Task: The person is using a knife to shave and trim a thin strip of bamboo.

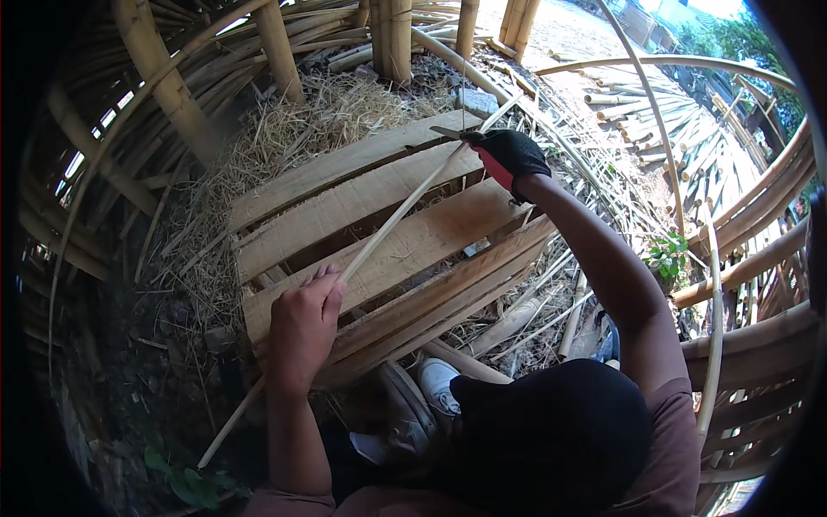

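Note:
A long, thin bamboo strip (405, 205) slants across the slatted wooden crate (379, 185), from the lower left up to the far right. My bare left hand (308, 317) is closed around it near the crate's left front corner, and the tail of the strip sticks out below my wrist. Over the far right corner of the crate, my right hand (515, 160) wears a black and red glove. It grips a knife (445, 133) whose blade points left, beside the strip. The glove hides the handle, and I cannot tell whether the blade touches the strip.
Dry straw and shavings (323, 121) heap behind the crate. Bamboo posts (392, 39) and a slatted wall stand at the back and left. Cut bamboo poles (637, 108) lie at the far right. My white shoe (439, 385) is close to the crate's front; a dark shape covers the lower middle.

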The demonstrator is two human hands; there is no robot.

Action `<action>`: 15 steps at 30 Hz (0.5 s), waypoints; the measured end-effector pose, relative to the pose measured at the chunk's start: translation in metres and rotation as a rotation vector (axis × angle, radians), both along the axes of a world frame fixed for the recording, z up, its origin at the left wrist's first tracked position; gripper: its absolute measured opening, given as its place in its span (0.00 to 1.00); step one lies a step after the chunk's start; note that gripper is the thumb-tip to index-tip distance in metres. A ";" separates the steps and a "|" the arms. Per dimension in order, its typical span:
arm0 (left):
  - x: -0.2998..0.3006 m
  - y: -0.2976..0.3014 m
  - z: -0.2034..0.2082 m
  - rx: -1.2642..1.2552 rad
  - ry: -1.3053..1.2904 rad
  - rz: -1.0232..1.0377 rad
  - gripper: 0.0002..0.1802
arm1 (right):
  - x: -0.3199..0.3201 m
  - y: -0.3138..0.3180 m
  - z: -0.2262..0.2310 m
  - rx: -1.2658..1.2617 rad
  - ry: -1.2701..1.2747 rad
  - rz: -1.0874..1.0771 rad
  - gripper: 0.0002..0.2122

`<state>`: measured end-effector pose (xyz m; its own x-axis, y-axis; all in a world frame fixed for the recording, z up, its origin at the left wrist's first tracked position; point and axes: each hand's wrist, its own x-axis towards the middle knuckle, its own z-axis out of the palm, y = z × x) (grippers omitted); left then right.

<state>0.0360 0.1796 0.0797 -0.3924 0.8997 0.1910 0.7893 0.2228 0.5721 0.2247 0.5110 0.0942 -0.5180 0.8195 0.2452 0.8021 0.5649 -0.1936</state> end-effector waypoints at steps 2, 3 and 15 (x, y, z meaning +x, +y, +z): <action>-0.002 -0.004 -0.001 -0.007 0.029 0.011 0.15 | -0.012 0.002 -0.010 -0.536 0.413 -0.055 0.16; 0.001 -0.002 0.001 0.004 0.050 -0.006 0.15 | -0.007 0.038 -0.024 -0.508 0.392 -0.151 0.15; -0.026 -0.007 0.023 -0.161 -0.015 -0.171 0.16 | 0.040 0.035 -0.011 0.027 0.386 -0.035 0.23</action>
